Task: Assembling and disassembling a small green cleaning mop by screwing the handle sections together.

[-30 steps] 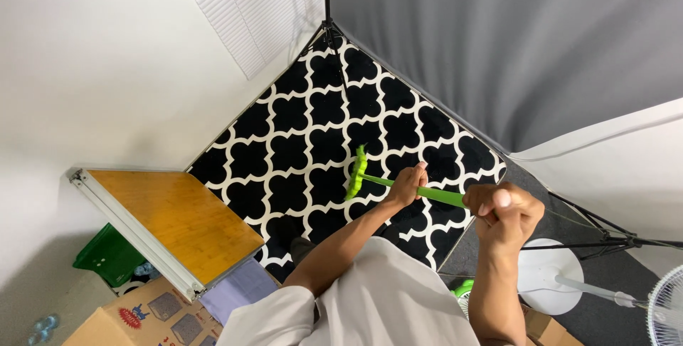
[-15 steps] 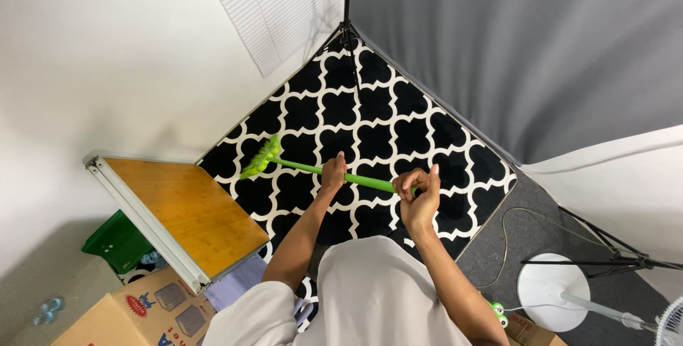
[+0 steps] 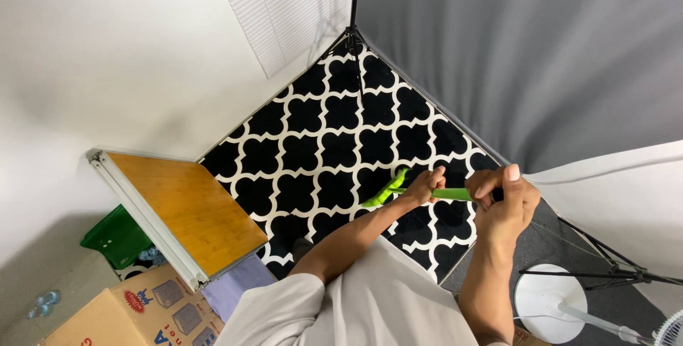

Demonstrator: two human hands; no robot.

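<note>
A: Both hands are on the green broom (image 3: 398,188), and its bristle head is down on the black-and-white rug (image 3: 334,140), near the rug's right side by the grey backdrop (image 3: 512,54).

B: Grips?

A: Left hand (image 3: 425,185) is wrapped round the shaft low down, close to the head. Right hand (image 3: 504,204) is closed round the top end of the handle. Both grips are tight on the broom.

B: So which step is this?

A: Mid-sweep, I'd judge, with the head low on the rug. The next stroke calls for both grips staying firm and the head drawn flat across the pattern, clear of the stand leg (image 3: 590,246) on the right.

B: Count it up.

A: One broom, one rug, two hands. One wooden counter (image 3: 185,207) at left, one cardboard box (image 3: 135,314) below it, one white fan base (image 3: 548,296) at bottom right.
</note>
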